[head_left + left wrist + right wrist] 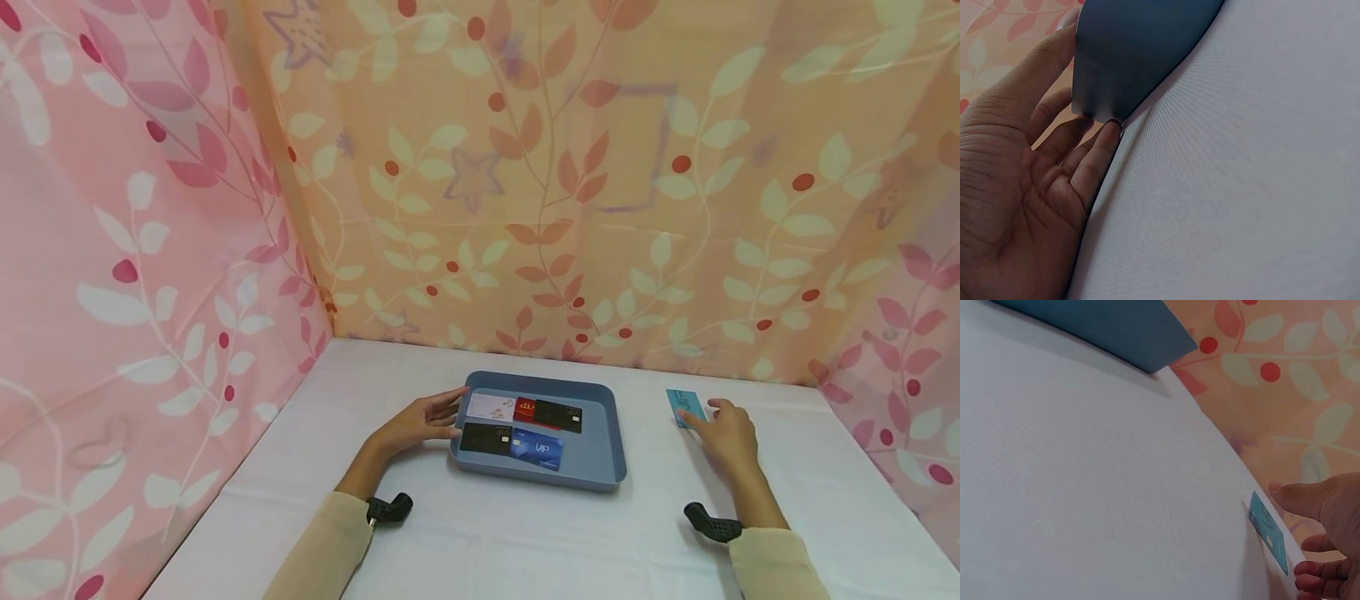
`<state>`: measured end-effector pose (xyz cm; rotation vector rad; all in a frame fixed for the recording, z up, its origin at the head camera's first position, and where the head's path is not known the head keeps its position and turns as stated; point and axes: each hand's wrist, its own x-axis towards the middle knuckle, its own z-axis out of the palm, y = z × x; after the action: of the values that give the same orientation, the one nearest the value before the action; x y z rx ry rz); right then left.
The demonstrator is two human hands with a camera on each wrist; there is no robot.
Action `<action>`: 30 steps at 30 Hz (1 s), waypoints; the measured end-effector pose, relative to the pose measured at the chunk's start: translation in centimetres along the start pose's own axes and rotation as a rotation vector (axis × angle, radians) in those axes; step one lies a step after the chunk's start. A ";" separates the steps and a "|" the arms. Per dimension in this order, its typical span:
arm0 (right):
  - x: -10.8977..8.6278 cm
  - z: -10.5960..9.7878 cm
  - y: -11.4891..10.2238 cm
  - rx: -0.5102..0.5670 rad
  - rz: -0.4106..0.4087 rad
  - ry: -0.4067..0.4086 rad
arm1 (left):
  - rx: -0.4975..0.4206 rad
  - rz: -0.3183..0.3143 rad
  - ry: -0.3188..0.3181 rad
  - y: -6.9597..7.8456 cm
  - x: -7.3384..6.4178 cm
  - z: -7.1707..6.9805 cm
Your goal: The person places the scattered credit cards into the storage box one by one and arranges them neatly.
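Observation:
A shallow blue-grey tray [592,450] holds several cards: a white card [491,407], a red card [525,410], a black card [558,416], a second black card [486,438] and a blue card [537,450]. Some of them overlap. At the tray's left side my left hand [423,421] touches the rim with thumb and fingers spread apart; the left wrist view shows fingertips against the outer wall [1129,56]. Right of the tray is a light-blue card [686,406]. My right hand [726,435] is beside it, thumb over its near edge, the other fingers apart from it.
A white cloth [480,542] covers the table. Upright floral curtains [480,183] stand behind it and at both sides. A black wrist device [390,508] sits on the left arm, another wrist device [712,525] on the right.

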<state>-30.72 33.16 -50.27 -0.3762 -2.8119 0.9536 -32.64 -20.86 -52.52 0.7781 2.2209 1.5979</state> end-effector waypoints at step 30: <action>0.1 0.7 0.3 -0.051 0.011 -0.015 | -0.012 -0.012 0.006 0.0 -0.1 0.1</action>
<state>-30.95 33.05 -50.99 -0.3933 -2.8554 0.8926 -32.50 -20.86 -52.56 0.7566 2.2139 1.6092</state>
